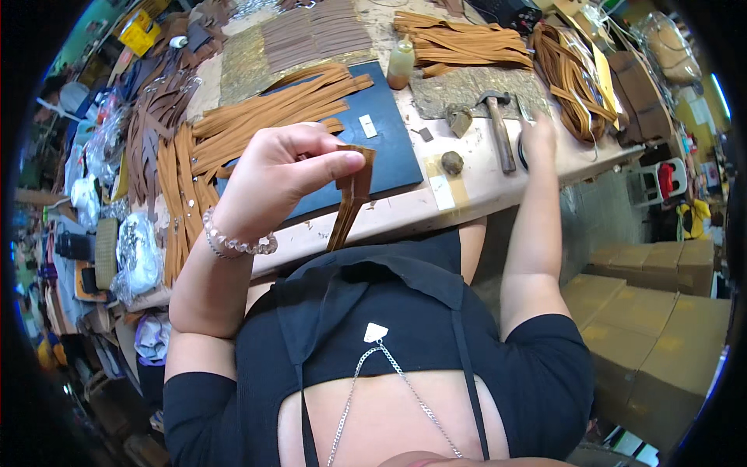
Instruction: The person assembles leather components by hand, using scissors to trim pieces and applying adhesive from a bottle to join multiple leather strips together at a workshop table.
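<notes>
My left hand (292,175), with a beaded bracelet at its wrist, pinches the end of a brown leather strap (355,187) between thumb and fingers. The strap hangs down past the table's front edge, above my lap. Under it lies a dark blue board (393,152) with a small white piece on top. My right hand (539,138) is out at the table's right side, closed, its fingers partly hidden. A thin metal end and a black curved part show beside it; the tool's kind is unclear. A hammer (499,132) with a wooden handle lies just left of that hand.
Tan straps (264,109) lie across the board's left, more (467,47) at the back. A bottle (401,64) stands behind the board. A stone slab (459,92), a metal block (459,121) and a round lump (451,163) lie near the hammer. Cardboard boxes (622,311) stand right.
</notes>
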Action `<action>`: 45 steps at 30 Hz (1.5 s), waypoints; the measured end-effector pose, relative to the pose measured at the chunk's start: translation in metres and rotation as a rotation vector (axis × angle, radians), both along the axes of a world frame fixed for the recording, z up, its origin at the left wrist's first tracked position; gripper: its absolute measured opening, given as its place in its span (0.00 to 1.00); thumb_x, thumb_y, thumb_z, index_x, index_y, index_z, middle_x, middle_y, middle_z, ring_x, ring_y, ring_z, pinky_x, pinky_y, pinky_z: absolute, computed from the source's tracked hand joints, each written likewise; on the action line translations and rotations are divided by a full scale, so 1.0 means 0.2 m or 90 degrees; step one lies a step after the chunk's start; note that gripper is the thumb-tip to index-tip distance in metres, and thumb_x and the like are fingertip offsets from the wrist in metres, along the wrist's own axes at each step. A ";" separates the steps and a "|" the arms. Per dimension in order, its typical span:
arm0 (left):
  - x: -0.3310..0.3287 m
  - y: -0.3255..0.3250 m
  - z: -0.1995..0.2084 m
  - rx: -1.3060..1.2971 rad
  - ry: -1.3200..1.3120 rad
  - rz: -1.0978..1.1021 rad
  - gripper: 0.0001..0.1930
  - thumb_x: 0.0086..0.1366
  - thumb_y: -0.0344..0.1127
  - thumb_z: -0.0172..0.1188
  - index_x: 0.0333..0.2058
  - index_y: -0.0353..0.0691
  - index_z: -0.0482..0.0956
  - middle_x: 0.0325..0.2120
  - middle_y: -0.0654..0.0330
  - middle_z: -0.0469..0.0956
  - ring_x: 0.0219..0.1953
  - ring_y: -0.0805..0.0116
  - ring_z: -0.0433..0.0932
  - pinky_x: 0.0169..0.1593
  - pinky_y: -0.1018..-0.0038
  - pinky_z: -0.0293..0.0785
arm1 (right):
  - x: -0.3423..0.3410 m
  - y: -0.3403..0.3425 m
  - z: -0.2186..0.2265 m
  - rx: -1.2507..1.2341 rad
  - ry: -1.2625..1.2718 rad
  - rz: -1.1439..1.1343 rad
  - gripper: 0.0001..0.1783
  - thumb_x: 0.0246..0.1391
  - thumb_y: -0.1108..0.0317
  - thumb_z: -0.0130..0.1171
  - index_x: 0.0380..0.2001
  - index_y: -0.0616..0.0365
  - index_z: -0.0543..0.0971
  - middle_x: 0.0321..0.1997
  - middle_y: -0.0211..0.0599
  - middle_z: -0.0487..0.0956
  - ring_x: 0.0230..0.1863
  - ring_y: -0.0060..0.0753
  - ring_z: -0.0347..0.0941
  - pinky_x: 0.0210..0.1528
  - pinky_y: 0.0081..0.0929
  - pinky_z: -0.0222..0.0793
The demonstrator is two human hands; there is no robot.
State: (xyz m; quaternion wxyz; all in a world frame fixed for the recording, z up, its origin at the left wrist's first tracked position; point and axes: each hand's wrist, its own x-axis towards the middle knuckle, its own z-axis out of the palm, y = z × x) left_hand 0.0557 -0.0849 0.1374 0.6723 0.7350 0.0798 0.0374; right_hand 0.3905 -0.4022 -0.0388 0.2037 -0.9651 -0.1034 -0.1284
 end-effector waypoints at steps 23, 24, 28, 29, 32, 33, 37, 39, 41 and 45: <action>0.02 -0.06 -0.02 -0.006 0.135 -0.096 0.06 0.54 0.29 0.68 0.23 0.33 0.82 0.18 0.68 0.72 0.23 0.82 0.68 0.28 0.83 0.62 | -0.87 0.12 0.65 0.356 0.769 0.624 0.48 0.34 0.29 0.65 0.44 0.63 0.73 0.28 0.22 0.65 0.31 0.13 0.60 0.34 0.14 0.57; 0.01 -0.06 -0.03 -0.009 0.140 -0.098 0.06 0.54 0.29 0.68 0.23 0.33 0.82 0.18 0.68 0.72 0.23 0.82 0.68 0.28 0.83 0.62 | -0.89 0.12 0.66 0.309 0.825 0.612 0.50 0.29 0.28 0.65 0.44 0.64 0.73 0.29 0.23 0.65 0.32 0.15 0.60 0.35 0.15 0.57; 0.00 -0.07 -0.04 -0.049 0.161 -0.081 0.07 0.53 0.29 0.69 0.22 0.33 0.81 0.19 0.67 0.73 0.24 0.81 0.69 0.29 0.83 0.64 | -0.89 0.14 0.73 0.196 0.772 0.645 0.48 0.25 0.35 0.72 0.40 0.66 0.72 0.29 0.26 0.67 0.32 0.20 0.61 0.35 0.21 0.61; 0.00 -0.06 -0.03 -0.048 0.168 -0.082 0.07 0.53 0.29 0.69 0.22 0.33 0.81 0.19 0.66 0.73 0.24 0.81 0.70 0.29 0.83 0.64 | -0.89 0.14 0.72 0.181 0.764 0.660 0.45 0.25 0.38 0.73 0.39 0.65 0.72 0.28 0.28 0.66 0.31 0.20 0.59 0.33 0.22 0.61; -0.01 -0.05 -0.03 -0.045 0.171 -0.085 0.07 0.54 0.29 0.69 0.22 0.34 0.81 0.19 0.66 0.74 0.24 0.81 0.70 0.29 0.83 0.64 | -0.88 0.17 0.73 0.139 0.711 0.699 0.43 0.28 0.41 0.74 0.38 0.66 0.72 0.27 0.29 0.66 0.30 0.19 0.59 0.32 0.22 0.61; -0.01 -0.05 -0.04 -0.047 0.172 -0.084 0.07 0.54 0.29 0.69 0.22 0.34 0.81 0.19 0.66 0.74 0.24 0.81 0.70 0.29 0.83 0.64 | -0.88 0.17 0.73 0.138 0.713 0.699 0.43 0.28 0.41 0.74 0.38 0.66 0.72 0.27 0.29 0.66 0.30 0.19 0.59 0.32 0.22 0.61; -0.01 -0.05 -0.05 -0.062 0.174 -0.091 0.09 0.54 0.31 0.69 0.21 0.34 0.80 0.20 0.65 0.75 0.25 0.80 0.71 0.30 0.82 0.65 | -0.88 0.17 0.73 0.133 0.671 0.716 0.39 0.29 0.46 0.76 0.37 0.67 0.72 0.26 0.30 0.67 0.28 0.19 0.59 0.31 0.22 0.61; -0.01 -0.05 -0.06 -0.066 0.181 -0.096 0.10 0.54 0.32 0.69 0.21 0.34 0.80 0.20 0.65 0.75 0.25 0.80 0.72 0.30 0.82 0.65 | -0.87 0.17 0.76 0.123 0.658 0.725 0.37 0.30 0.50 0.77 0.37 0.67 0.73 0.26 0.30 0.68 0.28 0.19 0.60 0.30 0.22 0.61; -0.01 -0.04 -0.08 -0.064 0.174 -0.095 0.11 0.54 0.34 0.69 0.20 0.34 0.79 0.20 0.65 0.76 0.25 0.80 0.73 0.31 0.82 0.67 | -0.87 0.18 0.78 0.091 0.652 0.700 0.32 0.32 0.59 0.78 0.36 0.67 0.73 0.24 0.30 0.69 0.27 0.19 0.61 0.30 0.22 0.61; 0.01 -0.03 -0.08 -0.062 0.174 -0.116 0.11 0.54 0.34 0.69 0.20 0.35 0.79 0.19 0.65 0.76 0.24 0.80 0.73 0.31 0.83 0.67 | -0.88 0.21 0.80 0.046 0.663 0.614 0.51 0.17 0.26 0.66 0.33 0.65 0.76 0.28 0.28 0.72 0.29 0.18 0.65 0.30 0.20 0.63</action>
